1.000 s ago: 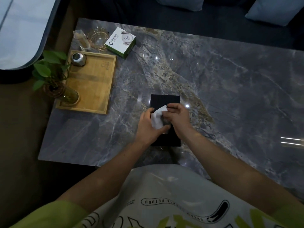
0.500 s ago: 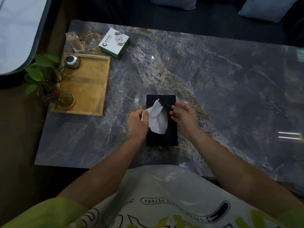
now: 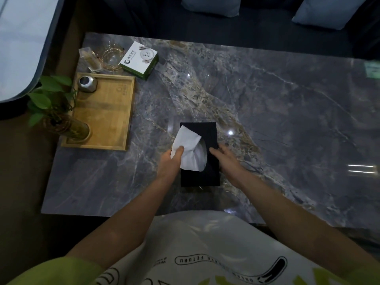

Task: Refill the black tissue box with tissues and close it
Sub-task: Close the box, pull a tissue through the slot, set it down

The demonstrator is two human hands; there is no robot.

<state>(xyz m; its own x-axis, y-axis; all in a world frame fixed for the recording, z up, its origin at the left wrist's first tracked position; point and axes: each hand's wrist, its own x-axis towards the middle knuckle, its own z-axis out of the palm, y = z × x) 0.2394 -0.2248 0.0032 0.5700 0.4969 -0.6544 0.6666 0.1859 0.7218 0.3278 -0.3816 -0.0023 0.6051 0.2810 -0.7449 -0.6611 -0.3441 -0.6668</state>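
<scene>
Step in hand, as I judge it: finishing. The black tissue box (image 3: 200, 178) looks shut, and one white tissue (image 3: 190, 150) stands out of the opening in its top. I'd call the refill as good as done, with only this first sheet left to set.

My left hand (image 3: 171, 161) pinches the tissue at its lower-left corner, thumb on top of the sheet. The fingers beneath are hidden. My right hand (image 3: 225, 159) lies against the box's right edge with fingers extended and relaxed, gripping nothing, only steadying.

Position: the box sits flat on the grey marble table (image 3: 267, 120), centre of the frame and a little low, near the table's bottom edge. It is well apart from the wooden tray (image 3: 104, 118) at left and the green-and-white carton (image 3: 139, 60) at upper left.

Orientation: opening faces up at the camera. The long axis runs bottom to top of the frame, very nearly straight. The tissue fans toward the upper left and covers most of the slot.

Next move, my guess: ease the pinch so the sheet stays peaked without dragging a second one out. Keep the right hand holding the box down, since a light box may lift or skid on polished stone. I can't see the lid seam, so I'd check it by pressing.
</scene>
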